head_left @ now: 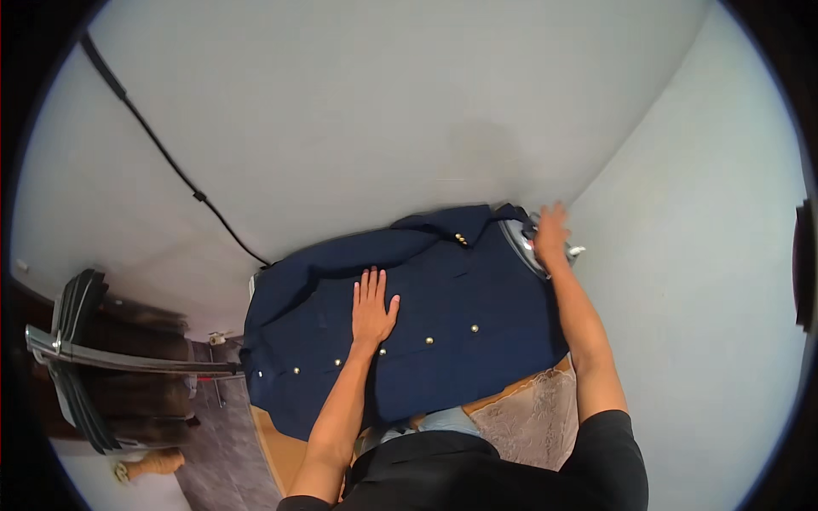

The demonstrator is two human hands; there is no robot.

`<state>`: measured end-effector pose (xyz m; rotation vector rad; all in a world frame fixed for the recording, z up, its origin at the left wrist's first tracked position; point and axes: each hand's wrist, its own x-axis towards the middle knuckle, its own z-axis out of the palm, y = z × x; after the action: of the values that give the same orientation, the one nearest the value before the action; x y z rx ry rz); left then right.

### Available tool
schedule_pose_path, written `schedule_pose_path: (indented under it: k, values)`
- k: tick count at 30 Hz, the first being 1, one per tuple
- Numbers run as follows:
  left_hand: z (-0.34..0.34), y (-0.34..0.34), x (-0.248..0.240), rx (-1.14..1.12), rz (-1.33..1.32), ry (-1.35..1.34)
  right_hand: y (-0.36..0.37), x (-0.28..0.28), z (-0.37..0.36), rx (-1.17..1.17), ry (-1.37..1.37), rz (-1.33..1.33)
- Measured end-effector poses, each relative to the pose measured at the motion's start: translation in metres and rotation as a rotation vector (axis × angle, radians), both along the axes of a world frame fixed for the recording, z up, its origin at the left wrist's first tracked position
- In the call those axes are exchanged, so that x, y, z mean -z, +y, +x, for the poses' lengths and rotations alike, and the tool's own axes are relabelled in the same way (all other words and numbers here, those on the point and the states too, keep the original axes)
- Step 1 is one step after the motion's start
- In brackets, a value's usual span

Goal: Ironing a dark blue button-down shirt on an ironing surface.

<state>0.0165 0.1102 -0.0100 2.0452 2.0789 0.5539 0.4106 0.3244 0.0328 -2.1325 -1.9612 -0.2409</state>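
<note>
Navy shirt (426,324) spread flat over the counter (281,443), left hand (372,308) pressed open-fingered on its middle, right hand (550,236) wrapped around the iron (521,243) at its far right edge.

Navy shirt (426,315) of matt woven cloth, smooth under the flat left hand (372,308), with small shiny metal buttons (429,340). Iron (524,243) under the right hand (550,232) with glossy metal plate, bright and reflecting. Surface (281,443) of wood-like brown board, rather matt, covered at one part by pale patterned cloth (532,422), soft looking. Wall (383,102) painted, matt and smooth. Black cable (162,149) of matt plastic. Floor tiles (221,451) grey, slightly rough looking.
</note>
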Motion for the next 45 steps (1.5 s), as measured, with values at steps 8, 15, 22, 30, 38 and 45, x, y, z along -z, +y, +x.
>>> schedule_pose_path:
  k: [8, 15, 22, 30, 38, 45]
  values:
    - [-0.006, -0.001, 0.003, -0.001, 0.099, -0.048, -0.038, -0.031, 0.057, -0.052, 0.128, -0.007]
    - [-0.034, -0.017, 0.000, 0.004, 0.172, -0.623, -0.098, -0.095, -0.089, -0.644, 0.123, -0.068]
    - [-0.118, -0.103, -0.031, -0.327, 0.419, -0.332, -0.177, -0.067, -0.268, -0.937, 0.141, -0.121]
    - [-0.211, -0.066, -0.013, -0.290, 0.318, -0.050, -0.191, -0.034, -0.385, -0.939, -0.070, -0.060]
    - [-0.229, -0.025, 0.009, -0.510, 0.170, -0.170, -0.155, -0.032, -0.376, -0.652, -0.050, -0.013]
    - [-0.206, -0.045, 0.017, -0.427, 0.204, -0.011, -0.156, -0.025, -0.410, -0.685, 0.045, 0.018]
